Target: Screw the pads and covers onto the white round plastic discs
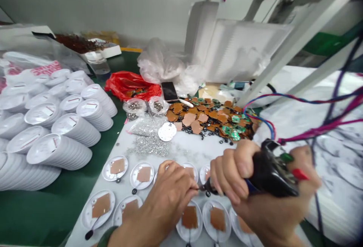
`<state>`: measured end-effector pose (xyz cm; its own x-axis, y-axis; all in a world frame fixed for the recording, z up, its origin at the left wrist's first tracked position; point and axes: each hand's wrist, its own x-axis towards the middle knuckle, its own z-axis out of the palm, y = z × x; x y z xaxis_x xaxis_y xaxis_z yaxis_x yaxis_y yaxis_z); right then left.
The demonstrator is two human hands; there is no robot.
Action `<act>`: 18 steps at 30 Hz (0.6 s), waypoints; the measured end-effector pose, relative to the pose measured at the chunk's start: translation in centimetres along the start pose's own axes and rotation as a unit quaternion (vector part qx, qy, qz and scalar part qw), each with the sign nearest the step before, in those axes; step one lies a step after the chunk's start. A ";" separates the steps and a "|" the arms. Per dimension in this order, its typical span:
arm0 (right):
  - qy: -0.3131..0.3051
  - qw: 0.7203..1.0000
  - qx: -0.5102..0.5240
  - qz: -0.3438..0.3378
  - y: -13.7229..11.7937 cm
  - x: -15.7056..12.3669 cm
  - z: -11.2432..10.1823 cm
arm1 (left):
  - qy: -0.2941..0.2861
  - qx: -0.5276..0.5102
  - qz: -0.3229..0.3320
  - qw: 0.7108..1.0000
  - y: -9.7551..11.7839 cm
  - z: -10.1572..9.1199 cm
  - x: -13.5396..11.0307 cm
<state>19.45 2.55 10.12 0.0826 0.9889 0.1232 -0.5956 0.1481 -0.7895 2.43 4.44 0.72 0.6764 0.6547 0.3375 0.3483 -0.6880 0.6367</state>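
Observation:
My right hand [234, 169] is wrapped round a black electric screwdriver [273, 173] with a red and a green button, its bit pointing left. The bit's end meets the fingertips of my left hand [171, 186], which are pinched together; what they hold is hidden. Both hands are over rows of white round plastic discs. Each visible disc, such as the near-left disc [85, 216], carries a brown circuit board [101, 205]. A small black round part [89, 234] hangs on a wire at that disc's edge. My left hand and forearm cover some of the discs.
Stacked white cups [64, 152] fill the left side. Behind the discs lie loose silver screws [154, 147], a heap of brown boards [195, 118], green boards [234, 131], a phone [169, 91] and a red bag [119, 84]. Cables [317, 131] and a metal frame [297, 24] stand at right.

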 end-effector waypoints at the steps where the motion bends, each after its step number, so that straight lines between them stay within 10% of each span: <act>1: 0.000 1.000 -0.001 0.001 -0.4 -0.4 -0.3 | 0.002 -0.003 0.011 1.000 0.4 0.3 0.2; 9: 0.030 0.999 0.000 -0.029 -2.8 -4.0 -2.6 | 0.007 -0.066 0.014 0.998 3.2 2.8 0.6; 14: 0.046 0.998 -0.020 -0.031 -2.8 -5.8 -4.6 | 0.062 0.100 0.079 0.990 4.0 5.4 -2.0; 18: 0.047 0.998 -0.041 -0.016 -1.9 -6.5 -5.7 | -0.015 0.197 0.120 0.973 3.6 8.1 -4.7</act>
<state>24.63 -4.07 7.42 0.1774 0.9796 0.0942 -0.5237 0.1750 -0.8337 5.74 -3.68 -4.17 0.7854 0.4548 0.4199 0.3960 -0.8906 0.2238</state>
